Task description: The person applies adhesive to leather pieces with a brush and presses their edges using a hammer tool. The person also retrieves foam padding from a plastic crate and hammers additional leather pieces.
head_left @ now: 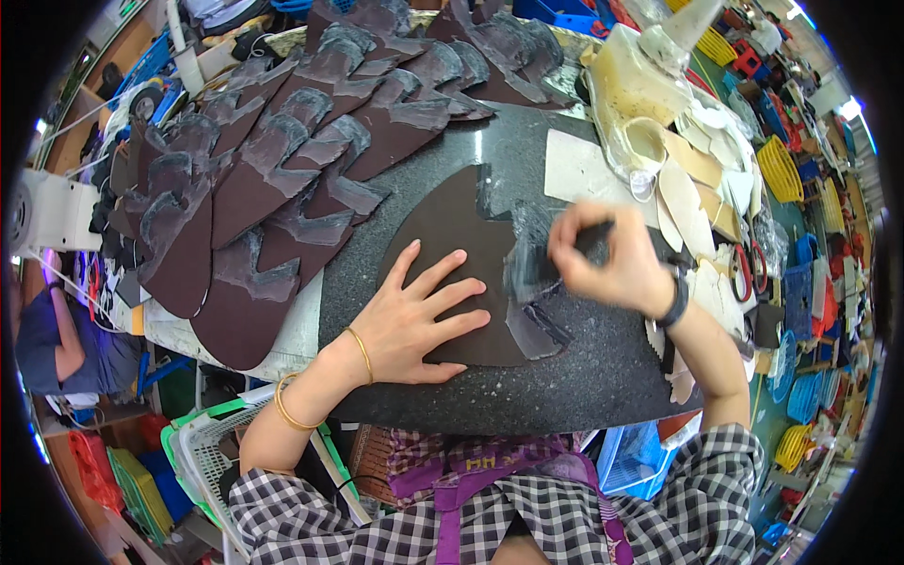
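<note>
A dark brown flat shoe-upper piece (452,226) lies on the dark speckled slab in front of me. My left hand (424,320) rests flat on it, fingers spread, holding it down. Along the piece's notched right edge runs a greyish, shiny smear (532,273), like wet glue. My right hand (607,259) is just over that edge, thumb and fingers pinched together and slightly blurred. What it pinches, if anything, I cannot make out. Many similar brown pieces (254,188) overlap in rows at the left and back, their notched edges carrying the same greyish coating.
At the back right stands a cloudy glue container (640,80) with a round opening. A pale card (573,165) lies beside it. Pale cut pieces (711,202) and red-handled scissors (744,271) are on the right. A pale green-rimmed basket (212,443) sits below left.
</note>
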A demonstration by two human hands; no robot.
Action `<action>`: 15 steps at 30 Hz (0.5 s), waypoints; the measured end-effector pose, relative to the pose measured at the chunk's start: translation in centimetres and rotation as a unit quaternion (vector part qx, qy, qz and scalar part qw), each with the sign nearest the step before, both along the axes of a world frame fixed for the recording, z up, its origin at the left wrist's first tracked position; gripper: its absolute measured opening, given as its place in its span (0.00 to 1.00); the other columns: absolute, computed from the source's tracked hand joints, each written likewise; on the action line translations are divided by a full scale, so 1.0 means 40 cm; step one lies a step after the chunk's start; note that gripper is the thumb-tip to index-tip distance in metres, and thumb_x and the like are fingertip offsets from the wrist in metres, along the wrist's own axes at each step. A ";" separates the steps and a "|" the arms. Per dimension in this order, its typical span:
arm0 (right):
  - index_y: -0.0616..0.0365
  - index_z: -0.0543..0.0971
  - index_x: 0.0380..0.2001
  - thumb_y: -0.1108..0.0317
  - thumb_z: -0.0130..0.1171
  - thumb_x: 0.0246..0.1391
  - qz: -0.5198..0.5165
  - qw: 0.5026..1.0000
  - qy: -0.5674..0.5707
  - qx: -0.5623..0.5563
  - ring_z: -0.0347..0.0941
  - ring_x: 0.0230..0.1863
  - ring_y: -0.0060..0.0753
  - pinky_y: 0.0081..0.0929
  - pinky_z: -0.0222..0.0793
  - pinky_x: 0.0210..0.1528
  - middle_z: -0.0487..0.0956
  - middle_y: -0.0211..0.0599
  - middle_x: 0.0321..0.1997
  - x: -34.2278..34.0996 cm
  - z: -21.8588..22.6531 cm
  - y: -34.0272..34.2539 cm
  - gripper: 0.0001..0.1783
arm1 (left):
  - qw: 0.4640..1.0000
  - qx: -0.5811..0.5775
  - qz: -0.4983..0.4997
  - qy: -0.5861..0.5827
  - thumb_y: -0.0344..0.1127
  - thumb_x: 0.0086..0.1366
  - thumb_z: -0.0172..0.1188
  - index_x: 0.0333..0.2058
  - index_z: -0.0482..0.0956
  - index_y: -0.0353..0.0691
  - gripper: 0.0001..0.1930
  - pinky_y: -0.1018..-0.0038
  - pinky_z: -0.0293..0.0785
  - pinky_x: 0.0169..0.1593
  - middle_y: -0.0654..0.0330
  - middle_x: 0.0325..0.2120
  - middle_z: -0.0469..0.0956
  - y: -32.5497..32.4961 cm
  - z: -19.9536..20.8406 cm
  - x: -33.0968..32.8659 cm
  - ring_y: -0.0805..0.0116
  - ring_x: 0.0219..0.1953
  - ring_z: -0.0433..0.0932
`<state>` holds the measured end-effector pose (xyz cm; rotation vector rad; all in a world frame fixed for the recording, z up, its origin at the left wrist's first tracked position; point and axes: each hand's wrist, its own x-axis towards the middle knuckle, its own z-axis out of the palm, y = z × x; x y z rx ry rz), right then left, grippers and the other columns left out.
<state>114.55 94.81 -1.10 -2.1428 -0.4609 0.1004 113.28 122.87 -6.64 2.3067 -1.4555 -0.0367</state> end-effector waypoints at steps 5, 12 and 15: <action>0.62 0.74 0.28 0.76 0.59 0.42 0.107 0.990 -0.081 0.047 0.79 0.36 0.31 0.27 0.74 0.42 0.82 0.38 0.33 0.069 0.005 0.014 0.06 | 1.000 -0.011 -0.012 0.005 0.50 0.45 0.70 0.51 0.76 0.55 0.31 0.38 0.44 0.66 0.62 0.57 0.68 0.007 0.002 -0.006 0.51 0.65 0.59; 0.64 0.74 0.28 0.73 0.57 0.46 0.020 0.997 -0.060 -0.031 0.77 0.34 0.23 0.21 0.72 0.37 0.82 0.35 0.33 0.257 -0.006 0.088 0.06 | 1.000 -0.019 -0.019 0.014 0.52 0.46 0.69 0.53 0.75 0.55 0.32 0.36 0.43 0.65 0.63 0.57 0.69 -0.003 -0.011 -0.021 0.55 0.65 0.61; 0.64 0.75 0.28 0.73 0.60 0.44 0.029 0.990 -0.127 -0.053 0.79 0.32 0.28 0.24 0.74 0.37 0.82 0.37 0.31 0.211 0.003 0.096 0.07 | 0.999 -0.018 -0.024 0.024 0.53 0.47 0.69 0.53 0.75 0.55 0.32 0.35 0.42 0.65 0.64 0.57 0.68 -0.001 -0.013 -0.016 0.55 0.65 0.60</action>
